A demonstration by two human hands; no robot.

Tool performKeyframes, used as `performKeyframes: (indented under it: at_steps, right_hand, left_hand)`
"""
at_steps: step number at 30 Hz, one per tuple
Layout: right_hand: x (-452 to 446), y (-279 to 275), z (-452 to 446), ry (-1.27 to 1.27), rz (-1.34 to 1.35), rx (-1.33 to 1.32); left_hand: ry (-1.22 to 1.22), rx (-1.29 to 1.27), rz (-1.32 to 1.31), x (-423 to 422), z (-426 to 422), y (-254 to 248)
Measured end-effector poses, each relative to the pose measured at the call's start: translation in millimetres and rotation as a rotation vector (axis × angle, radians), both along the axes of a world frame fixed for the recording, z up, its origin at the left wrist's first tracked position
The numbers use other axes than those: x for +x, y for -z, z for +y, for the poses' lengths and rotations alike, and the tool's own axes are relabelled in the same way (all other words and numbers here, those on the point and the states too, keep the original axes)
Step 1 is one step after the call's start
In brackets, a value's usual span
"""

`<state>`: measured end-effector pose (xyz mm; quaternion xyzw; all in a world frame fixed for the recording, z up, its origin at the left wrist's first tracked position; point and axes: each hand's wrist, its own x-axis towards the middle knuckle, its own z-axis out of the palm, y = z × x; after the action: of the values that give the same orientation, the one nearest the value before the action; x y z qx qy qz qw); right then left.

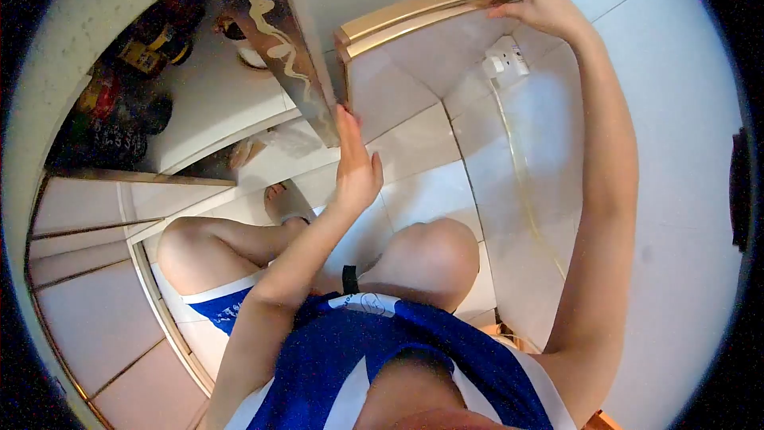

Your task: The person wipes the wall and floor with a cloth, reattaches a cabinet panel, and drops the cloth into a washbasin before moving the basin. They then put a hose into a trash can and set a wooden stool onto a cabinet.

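A gold-framed cabinet door [426, 14] with a pale panel stands out at the top middle, its gold edge facing up. My right hand [541, 4] grips the far right end of that edge, thumb below and fingers over the top. Against the door's left end rests my left hand [356, 167], its fingers stretched out straight and holding nothing. Just left of those fingertips is a narrow dark panel [288, 56] with a cream swirl pattern, at the cabinet opening. Whether the fingertips touch the patterned panel too, I cannot tell.
The open cabinet's white shelf [215, 115] bears dark jars and packets [147, 52] at the left. A white plug and socket [507, 62] with a pale cable [517, 151] are on the tiled wall at right. My bent knees [430, 259] are below the hands.
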<state>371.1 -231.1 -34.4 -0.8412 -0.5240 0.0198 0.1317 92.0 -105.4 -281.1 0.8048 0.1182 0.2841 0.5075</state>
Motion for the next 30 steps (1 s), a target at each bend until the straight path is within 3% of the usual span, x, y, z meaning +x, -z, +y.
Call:
performKeyframes:
  at_steps: [2, 5, 12, 16, 18, 19, 21, 24, 27, 30]
  right_hand:
    - [-0.5, 1.1, -1.0, -0.017, 0.026, 0.035]
    - [3.5, 2.3, -0.5, -0.015, 0.041, 0.049]
    - [2.7, -9.4, -4.0, -0.066, -0.083, 0.063]
    - [3.4, -5.4, -2.1, -0.011, 0.015, 0.091]
    - [-4.4, -0.3, -2.9, 0.028, -0.226, 0.183]
    - [-9.8, 1.3, -3.3, 0.035, -0.225, 0.183]
    - [-23.5, 7.6, -8.3, 0.008, -0.639, 0.404]
    - [-29.6, 21.7, -20.7, 0.076, -0.752, 0.409]
    - [-62.1, 37.5, -21.3, 0.212, -0.54, 0.536]
    - [-65.0, 87.0, -57.4, 0.134, -0.527, 0.59]
  left_hand:
    - [-0.049, 0.483, 0.229, -12.7, -4.8, -2.8]
    - [-0.008, 0.335, 0.252, -13.9, -6.5, 6.5]
    - [0.002, 0.262, 0.355, 20.0, 11.6, 29.0]
    - [-0.035, 0.285, 0.335, 42.2, 23.1, 34.1]
    - [-0.024, 0.286, 0.326, 43.2, 21.8, 33.6]
    - [-0.025, 0.255, 0.337, 45.1, 19.1, 30.6]
    - [-0.008, 0.225, 0.352, 49.1, 16.3, 33.4]
    - [-0.075, 0.311, 0.29, 64.7, 21.7, 43.5]
    - [-0.094, 0.212, 0.314, 74.4, 24.5, 41.4]
    - [-0.09, 0.25, 0.276, 69.5, 20.7, 47.9]
